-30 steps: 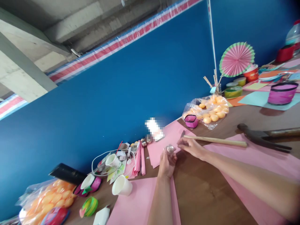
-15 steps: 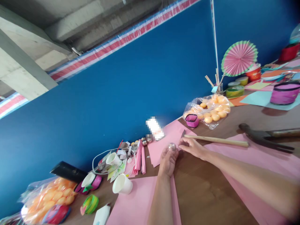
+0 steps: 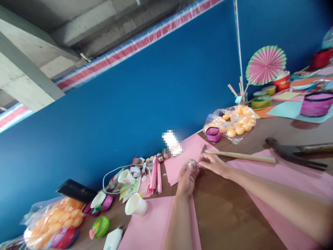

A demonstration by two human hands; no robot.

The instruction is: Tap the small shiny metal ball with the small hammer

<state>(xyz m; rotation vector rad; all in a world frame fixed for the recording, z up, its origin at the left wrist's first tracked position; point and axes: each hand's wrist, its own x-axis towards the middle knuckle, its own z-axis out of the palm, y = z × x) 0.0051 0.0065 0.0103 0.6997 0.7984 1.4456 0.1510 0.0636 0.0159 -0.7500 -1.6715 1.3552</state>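
Observation:
My left hand (image 3: 187, 180) is closed round a shiny silver ball (image 3: 192, 163), whose top shows above the fingers. Close to its right side, my right hand (image 3: 212, 164) has thumb and fingertips pinched together near the ball. Whatever lies between those fingertips is too small to make out. Just behind the right hand lies a small hammer (image 3: 241, 156) with a pale wooden handle. A pink paper sheet (image 3: 179, 166) lies beyond both hands, and more shiny balls (image 3: 160, 158) rest at its left end.
A claw hammer (image 3: 293, 152) lies on pink paper (image 3: 307, 184) at the right. A white cup (image 3: 136, 205) stands left of my forearm. Bags of orange balls (image 3: 239, 121) and a small purple container (image 3: 213, 134) sit by the blue partition (image 3: 130, 104).
Both hands stay nearly where they were. The ball and the fingertips have shifted only very slightly to the right.

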